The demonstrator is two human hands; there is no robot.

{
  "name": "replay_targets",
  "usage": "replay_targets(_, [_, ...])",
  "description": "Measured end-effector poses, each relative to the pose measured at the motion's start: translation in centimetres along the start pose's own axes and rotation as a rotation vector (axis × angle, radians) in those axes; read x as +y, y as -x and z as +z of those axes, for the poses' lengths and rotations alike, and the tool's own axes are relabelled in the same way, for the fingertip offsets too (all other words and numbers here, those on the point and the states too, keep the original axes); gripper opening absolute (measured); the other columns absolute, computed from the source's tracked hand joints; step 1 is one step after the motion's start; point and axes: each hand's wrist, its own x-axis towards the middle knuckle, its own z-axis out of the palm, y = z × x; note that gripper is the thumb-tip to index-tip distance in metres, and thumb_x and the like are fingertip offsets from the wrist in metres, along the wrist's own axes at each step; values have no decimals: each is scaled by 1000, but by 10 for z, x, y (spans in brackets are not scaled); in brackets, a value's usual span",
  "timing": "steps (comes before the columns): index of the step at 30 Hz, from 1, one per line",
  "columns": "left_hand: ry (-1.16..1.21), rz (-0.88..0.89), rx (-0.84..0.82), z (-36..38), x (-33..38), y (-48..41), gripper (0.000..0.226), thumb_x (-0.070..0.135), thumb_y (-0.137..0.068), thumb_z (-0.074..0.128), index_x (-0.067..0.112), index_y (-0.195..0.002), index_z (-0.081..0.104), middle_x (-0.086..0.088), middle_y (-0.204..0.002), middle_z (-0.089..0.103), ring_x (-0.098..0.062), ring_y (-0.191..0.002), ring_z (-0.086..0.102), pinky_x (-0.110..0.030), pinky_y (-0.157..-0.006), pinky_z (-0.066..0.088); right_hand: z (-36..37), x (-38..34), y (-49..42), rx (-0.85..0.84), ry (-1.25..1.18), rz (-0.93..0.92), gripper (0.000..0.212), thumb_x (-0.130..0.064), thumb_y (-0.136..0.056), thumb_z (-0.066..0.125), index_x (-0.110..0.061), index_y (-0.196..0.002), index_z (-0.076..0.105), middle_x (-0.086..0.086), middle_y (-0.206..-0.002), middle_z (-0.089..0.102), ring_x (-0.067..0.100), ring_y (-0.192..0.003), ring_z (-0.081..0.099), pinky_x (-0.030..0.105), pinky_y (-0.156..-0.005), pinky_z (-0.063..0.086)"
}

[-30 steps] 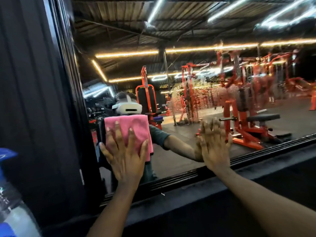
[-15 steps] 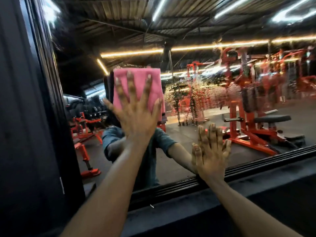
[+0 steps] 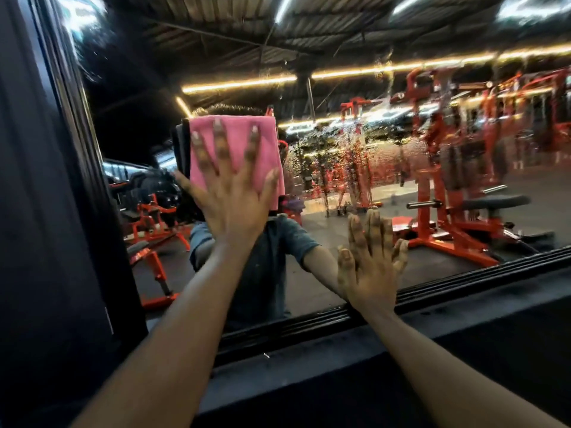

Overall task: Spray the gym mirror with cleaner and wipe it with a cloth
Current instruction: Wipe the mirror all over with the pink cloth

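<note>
Item: gym mirror (image 3: 401,273), wall-mounted, the largest thing in view, set in a dark frame (image 3: 463,288) with a black ledge below; it reflects red exercise machines, strip lights and the person cleaning it. Condition: a wide band of spray droplets (image 3: 355,156) and runs clings to the glass from the centre out to the right, unwiped; the glass at the left and along the bottom looks largely free of droplets, though whether it has been wiped cannot be told. Item: pink cloth (image 3: 236,143), folded flat, pressed against the mirror left of centre, at the left edge of the wet band. Item: left hand (image 3: 233,199), fingers splayed and straight, palm holding the cloth flat to the glass, pressing rather than gripping. Item: right hand (image 3: 370,267), fingers extended and close together, laid bare and flat on the lower glass just above the frame, holding nothing, apparently bracing. Spray bottle: not in view. Status, as judged: spraying appears done for this section; wiping is under way and early, with most of the droplet field to the right and above the cloth left to clear, plus any streaks.
</note>
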Motion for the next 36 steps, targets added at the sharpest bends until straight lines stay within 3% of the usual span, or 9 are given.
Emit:
replay_targets(7, [-42, 601, -179, 30, -18, 159, 73, 67, -100, 37, 43, -165, 13, -10, -175, 3, -42, -159, 5, -84, -111, 11, 2, 2, 0, -12, -29, 4, 67, -46, -102, 39, -32, -165, 22, -3, -175, 2, 23, -162, 0, 68, -123, 5])
replay_targets(11, [-65, 727, -128, 23, -19, 98, 75, 73, -99, 36, 46, -164, 9, -4, -175, 0, -36, -161, 1, -79, -116, 4, 4, 2, 1, -4, -44, 4, 66, -47, -102, 38, -32, -164, 24, -2, -175, 4, 24, -162, 1, 68, -123, 5])
replay_targets(14, [-122, 557, -11, 10, -18, 7, 79, 76, -100, 30, 41, -165, 5, -11, -175, 2, -36, -160, 3, -78, -117, 2, 4, 3, 2, 31, -33, -10, 68, -43, -101, 47, -31, -164, 26, -1, -175, 8, 25, -161, 6, 69, -122, 9])
replay_targets(19, [1, -310, 152, -1, -22, -16, 77, 79, -100, 19, 41, -165, 5, -12, -175, 3, -39, -160, 2, -80, -116, 5, 3, 2, 3, 36, -24, -11, 69, -41, -100, 48, -31, -164, 24, -2, -175, 7, 25, -161, 5, 69, -122, 9])
replay_targets(21, [-4, -250, 104, 2, -7, 27, 76, 77, -101, 19, 39, -166, 5, -14, -174, -1, -42, -159, -1, -79, -116, 4, 3, 1, 3, 33, -27, -9, 69, -42, -101, 47, -31, -164, 24, -1, -175, 7, 26, -161, 5, 69, -122, 9])
replay_targets(25, [-96, 455, -27, 9, -13, 34, 75, 74, -101, 23, 40, -166, 4, -10, -175, -6, -37, -160, -6, -76, -118, -4, 3, 2, 3, 19, -35, -15, 68, -42, -100, 46, -32, -164, 24, -3, -175, 5, 25, -161, 4, 68, -123, 8])
replay_targets(27, [-181, 587, -24, -3, -29, -24, 75, 75, -101, 19, 42, -165, -2, -10, -175, -8, -36, -160, -8, -79, -117, -1, 2, 3, 1, 20, -38, -16, 68, -42, -100, 47, -31, -164, 24, -3, -175, 5, 25, -161, 4, 68, -123, 8])
replay_targets(32, [23, -126, 145, -22, -48, -76, 77, 79, -99, 10, 40, -165, 10, -12, -174, 7, -38, -160, 5, -78, -117, 3, 4, 4, 3, 30, -22, -11, 67, -42, -101, 47, -33, -164, 25, -2, -175, 6, 25, -161, 4, 65, -125, 4])
replay_targets(36, [-40, 125, 23, 4, -7, 23, 73, 71, -103, 19, 37, -166, 4, -14, -174, 0, -39, -160, -2, -78, -117, 1, 2, 3, 3, 10, -3, -10, 67, -44, -102, 44, -34, -164, 23, -1, -175, 5, 25, -161, 4, 66, -124, 6])
